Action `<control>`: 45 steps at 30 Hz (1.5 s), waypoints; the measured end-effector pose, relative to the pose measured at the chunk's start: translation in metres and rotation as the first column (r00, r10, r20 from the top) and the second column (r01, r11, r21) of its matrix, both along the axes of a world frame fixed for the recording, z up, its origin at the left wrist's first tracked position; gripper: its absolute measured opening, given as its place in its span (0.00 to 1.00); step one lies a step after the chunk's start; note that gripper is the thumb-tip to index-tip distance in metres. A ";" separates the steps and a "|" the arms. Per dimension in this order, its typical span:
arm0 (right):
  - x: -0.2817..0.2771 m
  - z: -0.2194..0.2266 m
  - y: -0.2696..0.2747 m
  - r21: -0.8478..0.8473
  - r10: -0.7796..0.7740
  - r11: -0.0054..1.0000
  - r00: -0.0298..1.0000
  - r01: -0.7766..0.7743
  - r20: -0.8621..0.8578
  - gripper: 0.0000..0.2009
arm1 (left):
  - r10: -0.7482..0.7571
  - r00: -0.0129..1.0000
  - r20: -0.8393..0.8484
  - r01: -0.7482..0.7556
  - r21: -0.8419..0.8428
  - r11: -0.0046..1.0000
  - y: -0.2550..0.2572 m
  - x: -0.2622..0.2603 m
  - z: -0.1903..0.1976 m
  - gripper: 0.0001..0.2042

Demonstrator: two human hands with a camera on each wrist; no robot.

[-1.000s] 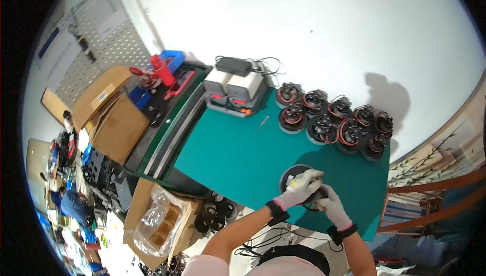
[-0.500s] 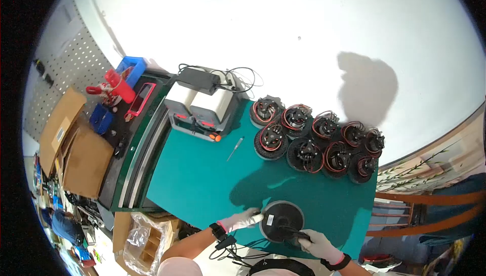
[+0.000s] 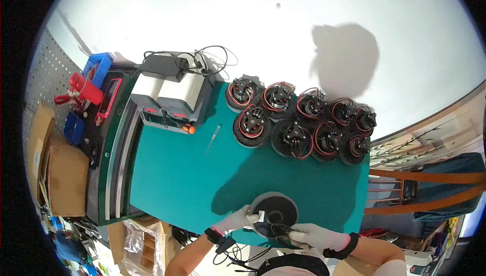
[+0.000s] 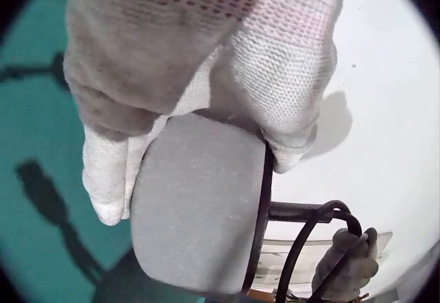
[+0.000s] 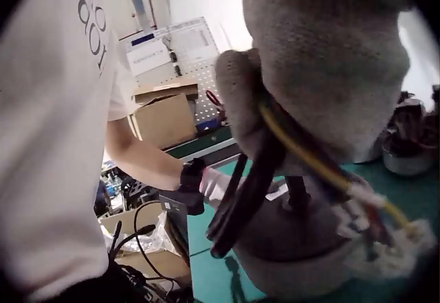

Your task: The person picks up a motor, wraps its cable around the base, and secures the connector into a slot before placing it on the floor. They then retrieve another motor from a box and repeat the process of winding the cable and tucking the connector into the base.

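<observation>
A round wheel [image 3: 284, 206] with a grey tread and a black disc face is at the table's front edge. My gloved left hand [image 3: 237, 221] grips its left rim, the grey tread [image 4: 199, 207] lying between thumb and fingers in the left wrist view. From the black face a short shaft [image 4: 292, 211] sticks out, with a black cable looping off it. My gloved right hand [image 3: 315, 236] holds this cable at the wheel's right side. In the right wrist view, coloured wires [image 5: 309, 155] with white connectors at their ends hang from under the right hand [image 5: 323, 62].
Several wheels with red and black wires [image 3: 251, 124] stand in rows at the back right. A thin screwdriver [image 3: 214, 135] lies on the green mat [image 3: 177, 169]. White-and-grey devices [image 3: 177, 93] with a black adapter on top stand at the back left. A cardboard box [image 3: 119, 243] sits below the left edge.
My hands were close together over the wheel; the left has since moved out to its left rim and grips it. The right keeps to the cable side. The head view has shifted to the right.
</observation>
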State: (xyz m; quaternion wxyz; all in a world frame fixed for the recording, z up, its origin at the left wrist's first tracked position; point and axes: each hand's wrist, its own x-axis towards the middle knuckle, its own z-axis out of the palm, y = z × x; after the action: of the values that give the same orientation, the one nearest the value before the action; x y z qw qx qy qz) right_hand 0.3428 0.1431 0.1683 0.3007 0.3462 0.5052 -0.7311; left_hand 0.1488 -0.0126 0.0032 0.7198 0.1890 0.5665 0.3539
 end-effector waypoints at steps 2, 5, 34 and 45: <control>-0.003 0.002 -0.001 0.052 -0.022 0.998 0.998 0.019 0.053 0.16 | -0.036 0.989 -0.142 0.039 0.019 0.999 -0.003 0.002 0.001 0.31; 0.004 0.001 -0.011 0.259 0.095 0.960 0.993 -0.110 0.068 0.18 | 0.012 0.978 -0.208 -0.019 -0.031 0.999 -0.001 0.014 0.029 0.31; 0.475 -0.099 0.143 0.383 -0.331 0.893 0.922 0.237 0.202 0.21 | -0.348 -0.095 -0.933 0.546 -0.341 0.765 0.272 0.296 0.016 0.55; 0.446 -0.494 0.203 0.758 -0.360 0.602 0.933 0.252 -0.024 0.22 | -0.522 -0.037 -0.852 0.528 -0.460 0.714 0.287 0.285 0.002 0.57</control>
State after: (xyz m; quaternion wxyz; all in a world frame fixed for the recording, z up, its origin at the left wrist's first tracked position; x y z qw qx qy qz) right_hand 0.7883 0.3463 -0.3253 0.0337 0.5672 0.6732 -0.4732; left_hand 0.4339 0.2741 0.0050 0.2856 0.5641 0.7618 -0.1412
